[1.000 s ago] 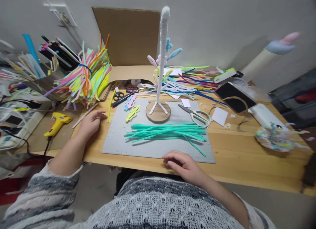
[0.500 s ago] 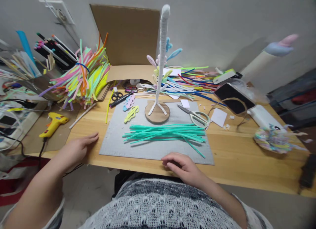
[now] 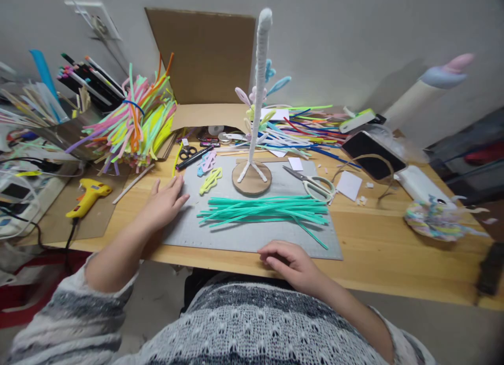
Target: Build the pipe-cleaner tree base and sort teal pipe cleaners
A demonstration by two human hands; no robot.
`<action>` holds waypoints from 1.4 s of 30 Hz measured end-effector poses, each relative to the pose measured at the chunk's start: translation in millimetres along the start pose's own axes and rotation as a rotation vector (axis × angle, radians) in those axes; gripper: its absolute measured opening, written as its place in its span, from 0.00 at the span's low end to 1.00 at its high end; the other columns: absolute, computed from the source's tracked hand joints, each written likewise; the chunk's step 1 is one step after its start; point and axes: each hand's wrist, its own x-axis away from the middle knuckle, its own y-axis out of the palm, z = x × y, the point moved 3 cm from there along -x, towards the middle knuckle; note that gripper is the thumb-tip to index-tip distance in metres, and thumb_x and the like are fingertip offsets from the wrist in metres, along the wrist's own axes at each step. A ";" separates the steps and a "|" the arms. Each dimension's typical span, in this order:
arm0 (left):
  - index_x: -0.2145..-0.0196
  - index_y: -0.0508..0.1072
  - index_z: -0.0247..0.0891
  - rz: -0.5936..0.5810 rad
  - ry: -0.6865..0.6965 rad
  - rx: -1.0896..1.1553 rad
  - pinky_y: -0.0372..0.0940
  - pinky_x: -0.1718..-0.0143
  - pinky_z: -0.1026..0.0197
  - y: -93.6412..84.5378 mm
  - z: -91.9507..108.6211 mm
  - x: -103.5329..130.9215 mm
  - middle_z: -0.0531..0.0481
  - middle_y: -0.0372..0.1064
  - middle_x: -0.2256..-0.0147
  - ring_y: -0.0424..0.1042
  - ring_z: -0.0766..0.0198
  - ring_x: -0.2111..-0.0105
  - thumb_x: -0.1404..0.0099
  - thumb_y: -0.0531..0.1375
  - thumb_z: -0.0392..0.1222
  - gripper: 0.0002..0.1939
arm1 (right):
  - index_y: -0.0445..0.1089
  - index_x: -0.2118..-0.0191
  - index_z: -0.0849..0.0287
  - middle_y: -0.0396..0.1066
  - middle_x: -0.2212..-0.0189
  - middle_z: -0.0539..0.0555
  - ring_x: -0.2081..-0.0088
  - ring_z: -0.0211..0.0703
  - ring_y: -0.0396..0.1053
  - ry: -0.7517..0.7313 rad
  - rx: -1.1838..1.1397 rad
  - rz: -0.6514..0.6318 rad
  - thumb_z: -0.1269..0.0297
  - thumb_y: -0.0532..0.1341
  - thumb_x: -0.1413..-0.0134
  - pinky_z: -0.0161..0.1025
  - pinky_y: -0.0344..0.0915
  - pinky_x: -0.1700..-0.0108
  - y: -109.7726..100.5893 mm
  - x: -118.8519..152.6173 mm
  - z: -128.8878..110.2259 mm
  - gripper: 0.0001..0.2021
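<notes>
My left hand point(image 3: 168, 201) is open over the left edge of the grey cutting mat point(image 3: 181, 233), fingers spread and holding nothing. Just beyond it lie bent pipe-cleaner shapes, a yellow one point(image 3: 211, 180) and a pink-and-blue one point(image 3: 207, 163). Loosely curled, my right hand point(image 3: 289, 262) rests at the mat's front edge with a gap between thumb and fingers and nothing visible inside. A pile of green pipe cleaners point(image 3: 263, 211) lies across the mat in front of it. Behind the pile, a white wrapped stem point(image 3: 259, 86) stands upright on a round cardboard base point(image 3: 252, 184).
Scissors point(image 3: 315, 185) lie at the mat's right, near a phone point(image 3: 374, 155). A yellow glue gun point(image 3: 88, 198) lies at the left, below a bundle of coloured pipe cleaners point(image 3: 134, 123). Loose pipe cleaners point(image 3: 291, 136) and a cardboard panel point(image 3: 205, 55) are at the back.
My left hand has moved forward and right, from the bare tabletop to the mat's left edge, and its fingers have spread. My right hand and the green pipe cleaners stay put.
</notes>
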 end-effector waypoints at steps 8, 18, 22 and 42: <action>0.42 0.61 0.37 -0.079 -0.018 -0.074 0.33 0.35 0.48 4.7 -20.9 101.6 0.42 0.62 0.44 0.63 0.53 0.45 0.36 0.41 0.53 0.30 | 0.70 0.57 0.57 0.73 0.64 0.55 0.63 0.40 0.70 -0.025 0.030 -0.007 0.63 0.53 0.39 0.39 0.66 0.60 0.3 -3.1 -3.3 0.10; 0.42 0.63 0.41 0.101 -0.163 -0.196 0.40 0.40 0.37 -3.6 -4.2 55.0 0.44 0.47 0.37 0.46 0.46 0.37 0.37 0.45 0.41 0.26 | 0.70 0.57 0.57 0.73 0.63 0.55 0.61 0.40 0.69 -0.017 0.050 -0.001 0.64 0.53 0.39 0.38 0.65 0.59 1.4 -1.8 -1.8 0.10; 0.44 0.65 0.36 0.096 -0.194 -0.272 0.39 0.40 0.37 1.4 -16.3 24.4 0.40 0.51 0.38 0.48 0.44 0.38 0.42 0.47 0.34 0.27 | 0.70 0.57 0.57 0.73 0.64 0.54 0.62 0.39 0.69 -0.023 0.045 -0.004 0.64 0.53 0.39 0.38 0.65 0.60 0.5 -2.0 -3.3 0.10; 0.72 0.70 0.37 0.162 -0.019 0.218 0.59 0.61 0.57 3.3 -50.9 -10.4 0.46 0.67 0.68 0.65 0.57 0.65 0.42 0.51 0.50 0.15 | 0.70 0.57 0.57 0.73 0.65 0.54 0.63 0.38 0.69 -0.051 0.036 0.004 0.66 0.54 0.40 0.37 0.65 0.61 1.2 -2.5 -3.4 0.09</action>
